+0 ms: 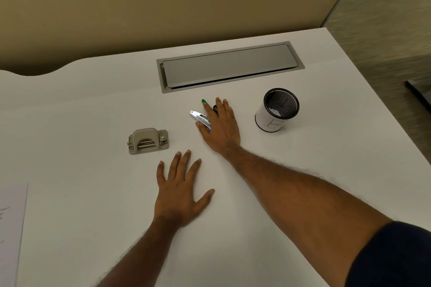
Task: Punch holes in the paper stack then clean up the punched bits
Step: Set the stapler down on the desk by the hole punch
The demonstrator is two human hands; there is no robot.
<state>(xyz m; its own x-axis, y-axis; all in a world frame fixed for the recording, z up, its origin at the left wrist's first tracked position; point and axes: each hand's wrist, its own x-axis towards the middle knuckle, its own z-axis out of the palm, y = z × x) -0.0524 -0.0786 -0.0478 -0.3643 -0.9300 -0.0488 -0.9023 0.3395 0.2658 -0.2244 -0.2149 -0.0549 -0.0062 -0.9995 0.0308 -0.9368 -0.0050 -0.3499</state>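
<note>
White bench (303, 170) runs to a tan partition at its far edge. Left hand (180, 193) lies flat, fingers spread, near the front. Right hand (221, 128) lies loosely over a stapler (199, 117) mid-bench, not gripping. Grey hole punch (148, 141) sits left; paper (11, 228) at the left edge.

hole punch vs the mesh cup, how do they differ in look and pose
The hole punch is grey, low and flat on the desk; the mesh cup is black, round and upright, with a white label. The punch lies nearest the left hand, the cup right of the right hand. Neither is touched.
</note>
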